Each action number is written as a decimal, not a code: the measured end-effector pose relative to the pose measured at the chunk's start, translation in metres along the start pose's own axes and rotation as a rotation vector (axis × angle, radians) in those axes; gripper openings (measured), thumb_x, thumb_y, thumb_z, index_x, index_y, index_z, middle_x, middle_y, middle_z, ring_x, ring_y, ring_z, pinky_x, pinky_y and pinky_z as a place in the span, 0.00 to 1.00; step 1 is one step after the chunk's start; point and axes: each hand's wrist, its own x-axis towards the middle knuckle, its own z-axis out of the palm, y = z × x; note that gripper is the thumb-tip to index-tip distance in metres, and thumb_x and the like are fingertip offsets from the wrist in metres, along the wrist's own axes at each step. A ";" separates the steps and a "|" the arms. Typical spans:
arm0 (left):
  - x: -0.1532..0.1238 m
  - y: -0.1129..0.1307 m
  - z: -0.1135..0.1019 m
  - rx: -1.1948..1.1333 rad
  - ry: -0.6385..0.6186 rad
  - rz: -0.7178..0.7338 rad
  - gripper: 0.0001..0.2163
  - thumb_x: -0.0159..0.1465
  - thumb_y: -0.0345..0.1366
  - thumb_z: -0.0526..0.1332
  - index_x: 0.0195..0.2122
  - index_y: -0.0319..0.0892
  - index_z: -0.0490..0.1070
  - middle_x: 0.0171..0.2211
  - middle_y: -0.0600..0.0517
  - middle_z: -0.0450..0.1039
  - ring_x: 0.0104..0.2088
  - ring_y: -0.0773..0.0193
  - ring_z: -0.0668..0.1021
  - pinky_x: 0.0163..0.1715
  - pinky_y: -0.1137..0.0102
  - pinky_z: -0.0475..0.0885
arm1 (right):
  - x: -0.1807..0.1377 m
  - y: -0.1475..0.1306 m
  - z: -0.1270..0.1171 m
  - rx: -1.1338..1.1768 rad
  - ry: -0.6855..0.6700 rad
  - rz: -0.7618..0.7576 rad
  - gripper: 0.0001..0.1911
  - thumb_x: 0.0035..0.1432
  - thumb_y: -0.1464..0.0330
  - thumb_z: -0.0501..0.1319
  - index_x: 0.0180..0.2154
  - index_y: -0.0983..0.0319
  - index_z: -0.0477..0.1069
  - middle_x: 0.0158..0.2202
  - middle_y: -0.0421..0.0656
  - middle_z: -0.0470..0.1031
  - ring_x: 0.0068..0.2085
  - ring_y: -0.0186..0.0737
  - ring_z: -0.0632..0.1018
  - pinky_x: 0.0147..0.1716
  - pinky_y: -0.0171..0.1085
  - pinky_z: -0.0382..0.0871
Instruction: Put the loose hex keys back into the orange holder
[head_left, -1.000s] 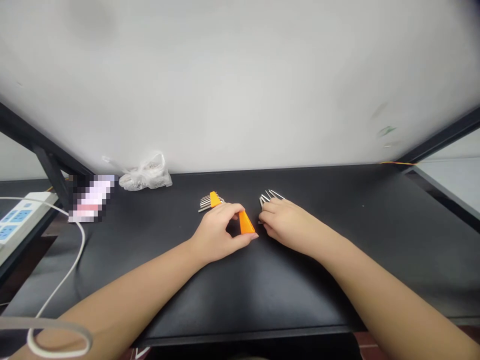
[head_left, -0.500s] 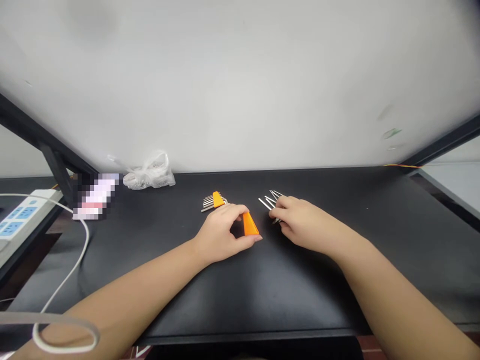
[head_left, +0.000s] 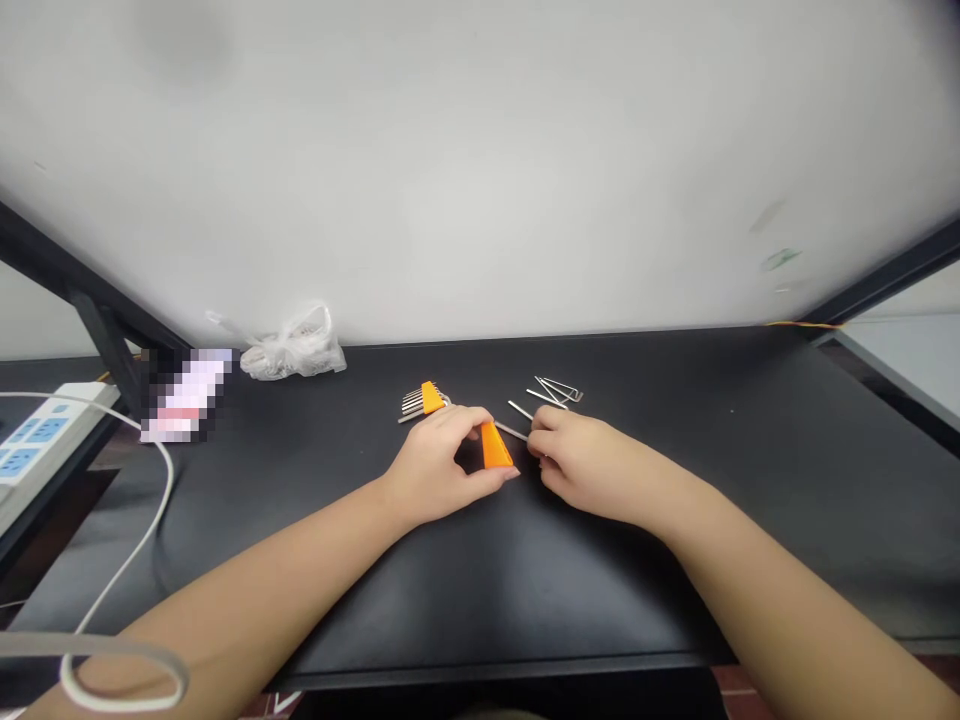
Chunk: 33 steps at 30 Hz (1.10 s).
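Between thumb and fingers, my left hand (head_left: 427, 470) grips an orange hex key holder (head_left: 496, 448) upright over the table's middle. My right hand (head_left: 589, 462) is closed around a silver hex key (head_left: 512, 431), whose tip reaches the holder's upper edge; whether it sits in a hole I cannot tell. Another key's end pokes out just past my right fingertips. Several loose L-shaped hex keys (head_left: 559, 391) lie on the table behind that hand. A second orange holder (head_left: 432, 398), filled with hex keys, rests beyond my left hand.
The black table (head_left: 465, 600) backs onto a pale wall. A tied plastic bag (head_left: 296, 348) sits at the back left, near a blurred phone-like object (head_left: 187, 395). Further left are a white power strip (head_left: 45, 435) and a looping white cable (head_left: 163, 500).
My right hand has come slightly left and nearer, bringing a hex key up to the orange holder. Loose keys it was covering now show behind it. My left hand keeps its grip.
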 end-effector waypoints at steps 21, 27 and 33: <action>0.000 -0.001 0.001 -0.026 -0.015 -0.009 0.20 0.59 0.48 0.71 0.48 0.44 0.70 0.41 0.49 0.77 0.40 0.59 0.79 0.44 0.62 0.77 | 0.016 -0.004 0.009 -0.231 0.012 0.281 0.05 0.57 0.77 0.59 0.35 0.63 0.72 0.34 0.50 0.77 0.31 0.42 0.77 0.28 0.36 0.58; 0.000 0.001 0.000 -0.006 0.010 0.007 0.21 0.59 0.47 0.72 0.48 0.43 0.71 0.40 0.50 0.77 0.39 0.61 0.78 0.44 0.64 0.76 | 0.019 0.006 -0.002 0.241 0.007 0.283 0.06 0.56 0.72 0.60 0.32 0.58 0.75 0.30 0.40 0.80 0.31 0.38 0.77 0.29 0.35 0.63; 0.001 0.001 0.001 -0.027 0.008 -0.017 0.19 0.59 0.47 0.71 0.46 0.43 0.71 0.40 0.51 0.77 0.39 0.61 0.78 0.44 0.64 0.76 | 0.021 0.021 0.001 0.475 0.046 0.342 0.08 0.58 0.65 0.62 0.34 0.57 0.81 0.31 0.38 0.81 0.32 0.39 0.79 0.30 0.35 0.68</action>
